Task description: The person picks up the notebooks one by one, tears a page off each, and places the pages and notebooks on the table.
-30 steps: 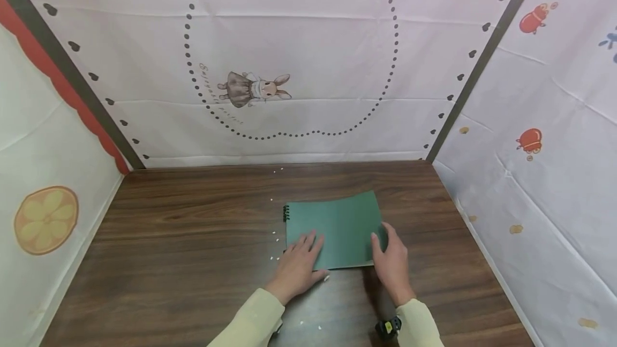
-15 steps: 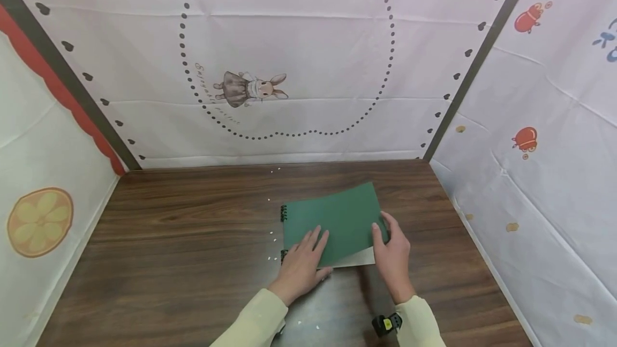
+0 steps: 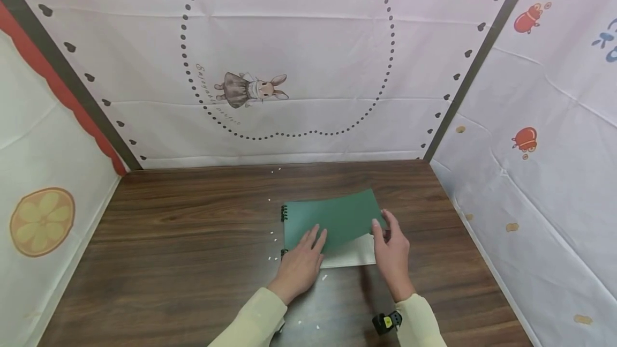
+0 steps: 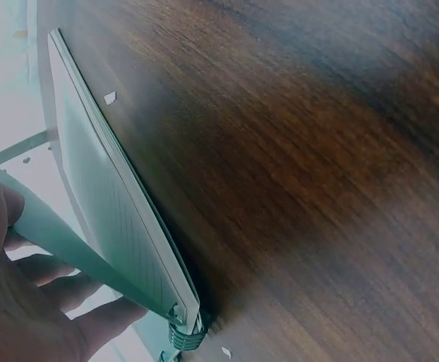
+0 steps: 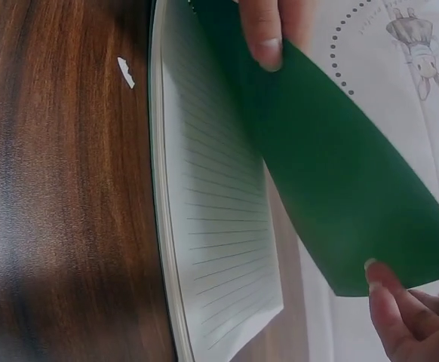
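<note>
A green spiral-bound notebook lies on the dark wooden table, with its black coil on the left. My right hand pinches the cover's right edge and holds it raised, baring a white lined page. My left hand rests flat on the cover close to the coil. The right wrist view shows the lifted green cover above the lined page, a left fingertip on it, and my right fingers at its corner. In the left wrist view, the page stack's edge runs toward the coil.
Printed fabric walls close off the table at the back, the left and the right. Small white paper scraps lie by the coil and near my sleeves. A small black device sits at my right wrist.
The cover lay flat a second ago. My right hand has lifted its right edge, and the lined page now shows. My left hand has stayed on the cover.
</note>
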### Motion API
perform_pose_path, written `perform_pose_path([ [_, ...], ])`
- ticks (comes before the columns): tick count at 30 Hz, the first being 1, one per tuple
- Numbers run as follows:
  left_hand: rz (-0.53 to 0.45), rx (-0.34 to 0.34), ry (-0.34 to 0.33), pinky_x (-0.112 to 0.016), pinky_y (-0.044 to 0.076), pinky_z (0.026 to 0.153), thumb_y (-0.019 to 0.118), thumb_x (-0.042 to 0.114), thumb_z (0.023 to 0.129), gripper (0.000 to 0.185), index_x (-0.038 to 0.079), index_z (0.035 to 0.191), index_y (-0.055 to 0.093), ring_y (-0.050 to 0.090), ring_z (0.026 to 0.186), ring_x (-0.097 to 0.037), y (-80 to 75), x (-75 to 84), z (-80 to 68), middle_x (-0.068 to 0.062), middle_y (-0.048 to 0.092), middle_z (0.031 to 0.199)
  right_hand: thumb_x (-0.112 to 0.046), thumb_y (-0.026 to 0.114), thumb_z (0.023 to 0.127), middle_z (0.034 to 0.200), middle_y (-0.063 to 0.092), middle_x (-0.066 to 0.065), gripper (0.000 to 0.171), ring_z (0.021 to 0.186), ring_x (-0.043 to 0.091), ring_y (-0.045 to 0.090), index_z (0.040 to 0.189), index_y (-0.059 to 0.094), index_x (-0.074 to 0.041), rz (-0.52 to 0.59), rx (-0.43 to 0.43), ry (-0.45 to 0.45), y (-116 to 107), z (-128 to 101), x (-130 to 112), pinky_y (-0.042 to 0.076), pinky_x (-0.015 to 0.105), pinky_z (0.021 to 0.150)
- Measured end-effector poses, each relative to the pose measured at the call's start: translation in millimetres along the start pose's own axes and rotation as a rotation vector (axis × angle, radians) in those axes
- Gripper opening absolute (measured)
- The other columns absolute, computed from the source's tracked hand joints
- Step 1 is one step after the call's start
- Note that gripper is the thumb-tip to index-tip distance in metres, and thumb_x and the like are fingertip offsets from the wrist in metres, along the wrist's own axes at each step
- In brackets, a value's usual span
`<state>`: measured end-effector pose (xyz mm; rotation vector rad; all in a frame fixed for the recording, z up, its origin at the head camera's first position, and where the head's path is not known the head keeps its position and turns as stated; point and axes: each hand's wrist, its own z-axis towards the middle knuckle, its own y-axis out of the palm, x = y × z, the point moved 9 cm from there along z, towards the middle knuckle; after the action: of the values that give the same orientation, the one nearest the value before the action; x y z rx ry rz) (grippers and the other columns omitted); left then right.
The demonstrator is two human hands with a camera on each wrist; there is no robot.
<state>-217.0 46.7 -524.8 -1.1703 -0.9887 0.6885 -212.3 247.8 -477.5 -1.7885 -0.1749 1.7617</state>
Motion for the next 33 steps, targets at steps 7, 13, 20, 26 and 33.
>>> perform_pose_path([
  [7,-0.064,-0.032,-0.042,-0.053,0.050,0.097,0.046,0.027,0.102,0.050,0.016,0.149,0.037,0.045,0.137,-0.029,-0.5,-3.0,0.1,-0.011,0.035,0.156,-0.049,0.029,0.104,0.143,0.052,0.013,0.057,0.117,0.035,0.061,0.148,0.035,-0.013,0.061,0.046,-0.046,-3,0,1,0.046,0.054,0.100],
  [13,-0.144,-0.007,-0.073,-0.056,0.048,0.098,0.045,0.025,0.102,0.048,0.014,0.149,0.038,0.048,0.135,-0.029,-3.7,-7.1,-0.2,-0.012,0.037,0.155,-0.044,0.018,0.106,0.142,0.053,0.016,0.055,0.112,0.036,0.063,0.146,0.036,-0.010,0.050,0.090,-0.077,-4,0,6,0.048,0.055,0.096],
  [20,-0.264,0.007,-0.107,-0.058,0.043,0.102,0.041,0.022,0.104,0.049,0.011,0.150,0.034,0.045,0.137,-0.031,-8.7,-9.5,-3.2,-0.012,0.037,0.155,-0.047,0.014,0.105,0.143,0.051,0.019,0.064,0.126,0.038,0.054,0.142,0.044,-0.004,0.003,0.021,0.012,6,3,25,0.041,0.055,0.106],
  [26,-0.371,0.020,-0.147,-0.057,0.038,0.108,0.037,0.022,0.105,0.049,0.009,0.151,0.032,0.040,0.140,-0.030,-12.4,-11.2,-6.0,-0.012,0.035,0.156,-0.043,0.032,0.104,0.147,0.043,0.023,0.057,0.136,0.040,0.042,0.140,0.046,-0.001,-0.242,-0.211,0.122,34,6,44,0.033,0.056,0.111],
  [33,-0.475,0.073,-0.174,-0.053,0.034,0.113,0.034,0.024,0.106,0.048,0.008,0.151,0.031,0.036,0.143,-0.032,-17.4,-12.3,-9.9,-0.014,0.033,0.156,-0.034,0.058,0.095,0.155,0.024,0.029,0.063,0.143,0.045,0.026,0.144,0.039,0.002,-0.356,-0.334,0.151,52,7,60,0.025,0.060,0.114],
])
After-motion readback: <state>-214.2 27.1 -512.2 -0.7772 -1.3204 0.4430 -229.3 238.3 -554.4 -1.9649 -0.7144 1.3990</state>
